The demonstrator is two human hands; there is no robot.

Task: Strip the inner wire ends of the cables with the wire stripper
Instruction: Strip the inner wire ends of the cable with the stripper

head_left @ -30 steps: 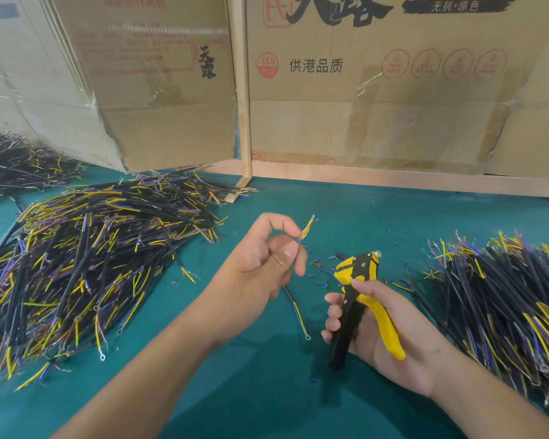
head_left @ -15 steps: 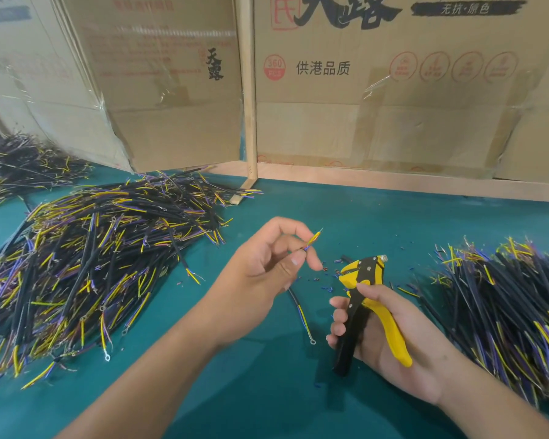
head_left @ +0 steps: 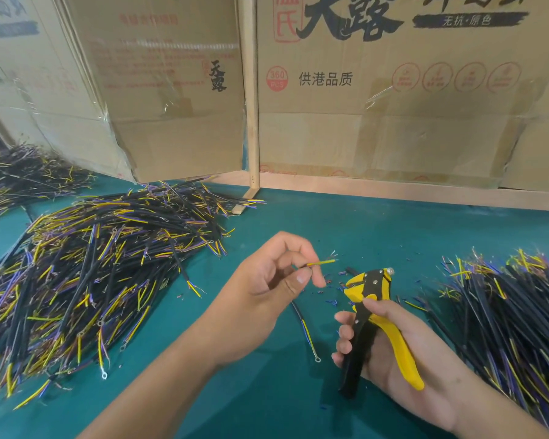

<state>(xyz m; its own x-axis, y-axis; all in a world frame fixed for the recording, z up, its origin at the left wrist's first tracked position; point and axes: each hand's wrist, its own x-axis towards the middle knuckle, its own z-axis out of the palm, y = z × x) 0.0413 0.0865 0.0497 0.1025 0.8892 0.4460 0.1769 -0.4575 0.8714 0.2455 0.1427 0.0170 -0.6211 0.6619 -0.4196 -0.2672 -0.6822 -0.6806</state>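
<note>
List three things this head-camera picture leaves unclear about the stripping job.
1. Cable: its middle is hidden inside the left hand.
2. Yellow wire tip: too small to judge if bare.
3. Right pile: cut off by the right frame edge.

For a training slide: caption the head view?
Left hand pinches a cable; right hand holds the wire stripper.

Left hand [head_left: 273, 280] pinches cable [head_left: 301, 315]; right hand [head_left: 390, 346] grips wire stripper [head_left: 370, 315]
</note>
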